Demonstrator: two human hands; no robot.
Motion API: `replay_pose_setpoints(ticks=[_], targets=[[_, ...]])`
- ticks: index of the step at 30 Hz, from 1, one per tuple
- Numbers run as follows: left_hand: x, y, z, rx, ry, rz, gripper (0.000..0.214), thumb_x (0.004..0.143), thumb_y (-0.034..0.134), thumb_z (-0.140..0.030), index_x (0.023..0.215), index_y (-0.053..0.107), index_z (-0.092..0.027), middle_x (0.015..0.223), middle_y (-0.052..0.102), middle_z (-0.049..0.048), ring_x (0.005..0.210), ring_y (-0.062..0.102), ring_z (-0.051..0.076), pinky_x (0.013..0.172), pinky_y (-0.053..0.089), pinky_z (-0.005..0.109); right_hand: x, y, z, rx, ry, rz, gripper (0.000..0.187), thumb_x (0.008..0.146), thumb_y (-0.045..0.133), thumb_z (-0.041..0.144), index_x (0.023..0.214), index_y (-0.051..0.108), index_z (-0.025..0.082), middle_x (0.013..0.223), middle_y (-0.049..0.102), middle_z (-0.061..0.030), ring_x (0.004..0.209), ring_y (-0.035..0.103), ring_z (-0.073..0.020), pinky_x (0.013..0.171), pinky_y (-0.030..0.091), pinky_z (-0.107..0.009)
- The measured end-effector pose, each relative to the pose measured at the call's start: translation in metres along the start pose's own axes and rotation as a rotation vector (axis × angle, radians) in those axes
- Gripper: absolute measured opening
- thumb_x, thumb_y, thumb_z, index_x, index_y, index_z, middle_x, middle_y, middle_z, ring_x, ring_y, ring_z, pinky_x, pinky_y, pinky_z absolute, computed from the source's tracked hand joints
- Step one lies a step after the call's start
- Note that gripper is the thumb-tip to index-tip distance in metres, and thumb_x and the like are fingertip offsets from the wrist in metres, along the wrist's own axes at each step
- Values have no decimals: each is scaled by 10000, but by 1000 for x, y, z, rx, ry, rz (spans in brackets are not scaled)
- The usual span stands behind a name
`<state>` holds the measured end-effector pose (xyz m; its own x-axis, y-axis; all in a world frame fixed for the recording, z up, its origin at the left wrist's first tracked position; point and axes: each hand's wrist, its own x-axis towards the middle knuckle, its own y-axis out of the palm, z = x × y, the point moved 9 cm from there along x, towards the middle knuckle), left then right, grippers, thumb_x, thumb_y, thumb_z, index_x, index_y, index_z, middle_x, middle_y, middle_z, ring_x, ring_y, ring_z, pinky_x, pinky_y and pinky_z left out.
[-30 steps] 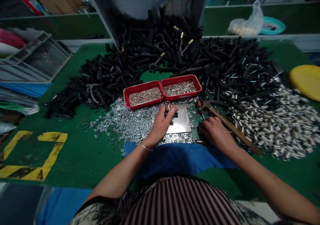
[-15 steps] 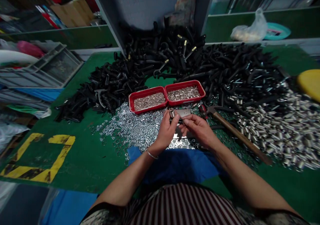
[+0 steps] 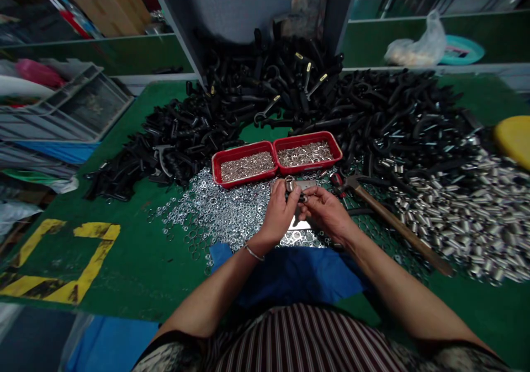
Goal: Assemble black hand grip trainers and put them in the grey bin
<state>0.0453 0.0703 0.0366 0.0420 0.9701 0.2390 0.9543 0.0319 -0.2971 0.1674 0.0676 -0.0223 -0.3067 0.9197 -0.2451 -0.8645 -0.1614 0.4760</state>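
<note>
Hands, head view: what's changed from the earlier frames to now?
The right hand has moved left, from beside the hammer to the left hand, over the metal plate. Its fingertips are now at the dark piece; whether they carry anything is unclear. Unchanged: left hand holding the coiled metal piece; hammer and red trays in place.

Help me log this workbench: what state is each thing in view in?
Left hand: closed on ribbed metal piece
Right hand: fingers bent, hold unclear
Red trays: open, holding small metal pieces
Hammer: lying down
Metal plate: lying flat, partly hidden
Blue cloth: creased
Grey crate: open, loaded
Clear bag: holding something pale
</note>
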Motion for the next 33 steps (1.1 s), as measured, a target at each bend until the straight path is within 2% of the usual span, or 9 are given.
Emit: replay_pose_setpoints(ticks=[6, 13, 15, 19, 22, 24, 27, 30, 33], targets=[[3, -1, 4, 17, -32, 6, 178, 1026, 465, -381, 998, 542, -223, 1008, 589, 68, 1005, 552, 229, 959, 421, 376, -9, 6, 14, -234, -23, 119, 372, 782, 826, 396, 991, 568, 229, 894, 712, 7, 734, 745, -175, 779, 599, -371], [-1, 1, -7, 27, -12, 74, 169, 1036, 451, -360, 1030, 548, -222, 1044, 609, 75, 1002, 568, 224, 942, 430, 385, -20, 4, 48, -692, -313, -26, 223, 813, 784, 355, 890, 608, 240, 831, 674, -17, 734, 686, -182, 682, 573, -332], [-5, -2, -17, 25, 47, 97, 149, 1038, 454, -338, 1047, 552, -226, 1068, 613, 71, 1018, 575, 216, 948, 432, 378, -20, 12, 38, -574, -207, 81, 260, 827, 772, 395, 878, 569, 239, 775, 663, 8, 630, 660, -154, 596, 560, -301], [-9, -1, -37, 35, 260, 197, 108, 1016, 508, -312, 1039, 587, -243, 1047, 654, 51, 1017, 604, 205, 946, 451, 358, -22, 35, 6, -104, 104, 297, 390, 877, 664, 586, 903, 521, 225, 721, 627, 39, 457, 522, -88, 415, 474, -233], [-1, 3, -29, 118, 223, 230, 163, 995, 537, -373, 985, 608, -227, 946, 671, 47, 917, 625, 211, 872, 479, 352, -27, 29, 4, -221, 149, 296, 498, 942, 482, 688, 959, 586, 201, 712, 646, -1, 469, 518, -105, 415, 445, -242], [8, -2, -16, 123, 111, 183, 228, 996, 525, -425, 958, 611, -217, 902, 680, 41, 849, 635, 203, 814, 491, 337, -33, 0, 23, -617, 37, 219, 465, 933, 544, 639, 1032, 645, 196, 780, 703, -44, 587, 614, -154, 531, 492, -283], [21, -19, 0, 9, -20, 42, 297, 1011, 487, -482, 968, 610, -216, 902, 707, 31, 812, 657, 183, 767, 512, 309, -48, -79, 83, -1269, -202, -103, 317, 920, 638, 447, 1118, 695, 206, 998, 743, -90, 880, 682, -226, 772, 504, -340], [29, -27, 12, -74, -87, -71, 337, 998, 498, -527, 940, 605, -212, 860, 706, 19, 775, 668, 170, 733, 525, 290, -59, -175, 138, -1759, -115, -486, 258, 980, 488, 267, 1106, 687, 162, 1036, 735, -119, 914, 673, -220, 801, 489, -319], [31, -7, 15, -71, -104, -30, 349, 990, 506, -535, 927, 605, -206, 836, 697, 17, 769, 670, 170, 735, 526, 295, -48, -227, 174, -1894, -78, -589, 282, 962, 450, 174, 1116, 678, 113, 1130, 697, -182, 1044, 627, -257, 881, 463, -337]])
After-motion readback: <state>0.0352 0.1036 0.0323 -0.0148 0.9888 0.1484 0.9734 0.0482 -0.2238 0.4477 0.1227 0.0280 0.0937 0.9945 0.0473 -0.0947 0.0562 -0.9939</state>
